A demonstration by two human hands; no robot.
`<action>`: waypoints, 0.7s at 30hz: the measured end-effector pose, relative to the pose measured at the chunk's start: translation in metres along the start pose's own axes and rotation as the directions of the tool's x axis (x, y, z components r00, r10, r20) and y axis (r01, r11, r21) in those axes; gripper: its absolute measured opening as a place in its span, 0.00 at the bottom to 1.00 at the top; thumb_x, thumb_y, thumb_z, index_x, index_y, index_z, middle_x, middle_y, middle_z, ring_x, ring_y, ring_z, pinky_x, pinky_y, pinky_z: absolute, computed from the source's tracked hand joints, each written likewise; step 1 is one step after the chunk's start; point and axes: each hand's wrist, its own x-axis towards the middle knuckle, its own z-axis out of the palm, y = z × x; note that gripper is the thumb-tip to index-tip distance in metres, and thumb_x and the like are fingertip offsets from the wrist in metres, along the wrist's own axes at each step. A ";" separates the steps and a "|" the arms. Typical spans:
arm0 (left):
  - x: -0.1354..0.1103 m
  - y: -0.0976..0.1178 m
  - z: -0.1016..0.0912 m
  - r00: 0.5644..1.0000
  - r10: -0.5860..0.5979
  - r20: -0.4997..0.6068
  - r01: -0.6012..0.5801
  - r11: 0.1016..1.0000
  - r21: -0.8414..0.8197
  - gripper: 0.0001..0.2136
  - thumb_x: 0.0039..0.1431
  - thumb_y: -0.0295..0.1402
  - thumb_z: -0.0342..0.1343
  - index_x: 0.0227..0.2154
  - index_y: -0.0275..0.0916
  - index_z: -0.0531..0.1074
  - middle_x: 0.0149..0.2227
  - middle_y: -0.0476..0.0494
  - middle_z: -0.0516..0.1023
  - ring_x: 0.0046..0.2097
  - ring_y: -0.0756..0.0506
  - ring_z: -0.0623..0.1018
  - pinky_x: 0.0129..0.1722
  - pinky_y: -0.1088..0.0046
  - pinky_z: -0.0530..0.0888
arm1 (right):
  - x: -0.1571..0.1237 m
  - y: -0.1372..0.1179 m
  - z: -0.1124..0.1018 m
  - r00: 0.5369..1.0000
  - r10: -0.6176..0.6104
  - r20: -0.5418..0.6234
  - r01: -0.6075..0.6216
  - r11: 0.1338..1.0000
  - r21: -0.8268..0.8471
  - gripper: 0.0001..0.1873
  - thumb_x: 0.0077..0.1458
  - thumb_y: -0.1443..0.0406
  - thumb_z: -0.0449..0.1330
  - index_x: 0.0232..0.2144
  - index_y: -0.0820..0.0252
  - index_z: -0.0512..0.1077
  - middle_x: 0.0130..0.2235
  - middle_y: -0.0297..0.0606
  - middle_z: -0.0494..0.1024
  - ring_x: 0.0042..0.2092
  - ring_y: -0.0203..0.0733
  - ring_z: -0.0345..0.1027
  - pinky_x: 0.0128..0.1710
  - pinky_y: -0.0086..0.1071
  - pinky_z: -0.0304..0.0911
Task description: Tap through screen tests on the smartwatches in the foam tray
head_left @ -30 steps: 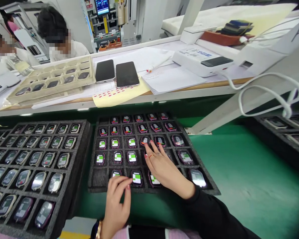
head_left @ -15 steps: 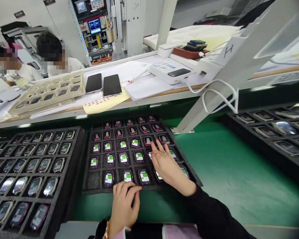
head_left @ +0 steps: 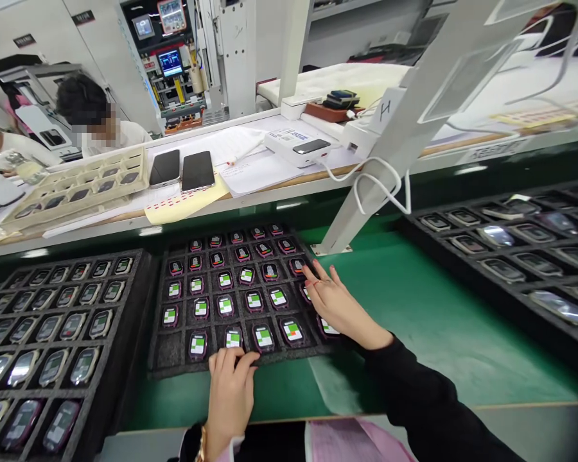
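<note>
The right grip (head_left: pixel 337 305) is over smartwatches (head_left: pixel 292 331) in a dark, divided tray (head_left: pixel 169 351).

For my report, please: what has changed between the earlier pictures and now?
The right hand moved right across the middle tray to its last column; the left hand shifted right along the near row. In the third row from the back, the fourth watch from the left turned from dark to green-and-white. The two phones stayed in place.

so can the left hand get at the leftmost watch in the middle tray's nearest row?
Likely yes: the left hand is at the near edge of the middle tray, close to that watch, and nothing covers it. The right hand is further right.
</note>
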 end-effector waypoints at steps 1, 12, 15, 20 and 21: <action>0.000 0.000 -0.002 1.000 0.015 0.007 -0.015 1.000 -0.005 0.14 0.59 0.17 0.53 0.41 0.42 0.74 0.35 0.45 0.73 0.38 0.44 0.73 0.39 0.65 0.67 | 0.001 0.004 0.001 1.000 0.022 -0.013 -0.022 0.999 0.025 0.26 0.70 0.64 0.41 0.61 0.73 0.63 0.61 0.57 0.67 0.68 0.58 0.45 0.65 0.64 0.44; -0.006 -0.001 -0.031 0.843 0.416 0.342 -0.411 0.907 -0.091 0.03 0.61 0.26 0.58 0.32 0.39 0.72 0.27 0.49 0.70 0.31 0.47 0.67 0.30 0.69 0.63 | -0.039 0.031 0.007 0.994 0.113 0.008 -0.108 0.927 0.360 0.32 0.69 0.67 0.43 0.71 0.56 0.38 0.68 0.46 0.55 0.67 0.46 0.49 0.64 0.46 0.53; -0.007 0.004 -0.031 0.760 0.521 0.389 -0.503 0.850 -0.155 0.08 0.61 0.33 0.61 0.28 0.39 0.71 0.25 0.52 0.69 0.31 0.48 0.68 0.31 0.70 0.63 | -0.059 0.027 0.005 0.988 0.151 0.014 -0.144 0.905 0.401 0.32 0.68 0.68 0.43 0.71 0.57 0.40 0.69 0.47 0.53 0.67 0.46 0.48 0.64 0.47 0.51; 0.014 0.006 -0.052 0.736 0.507 0.448 -0.435 0.862 -0.260 0.11 0.63 0.43 0.57 0.33 0.42 0.75 0.29 0.50 0.74 0.34 0.48 0.72 0.33 0.70 0.66 | -0.063 0.013 -0.012 0.991 0.132 0.023 -0.134 0.973 0.190 0.38 0.65 0.70 0.43 0.71 0.63 0.29 0.67 0.49 0.57 0.67 0.48 0.49 0.63 0.48 0.57; 0.021 0.001 -0.060 0.777 0.414 0.475 -0.340 0.910 -0.238 0.10 0.65 0.43 0.55 0.38 0.43 0.75 0.34 0.48 0.75 0.37 0.48 0.73 0.36 0.70 0.68 | -0.058 0.009 -0.017 0.996 0.087 0.018 -0.089 0.984 0.157 0.39 0.66 0.70 0.43 0.70 0.64 0.25 0.67 0.49 0.58 0.67 0.48 0.48 0.63 0.49 0.57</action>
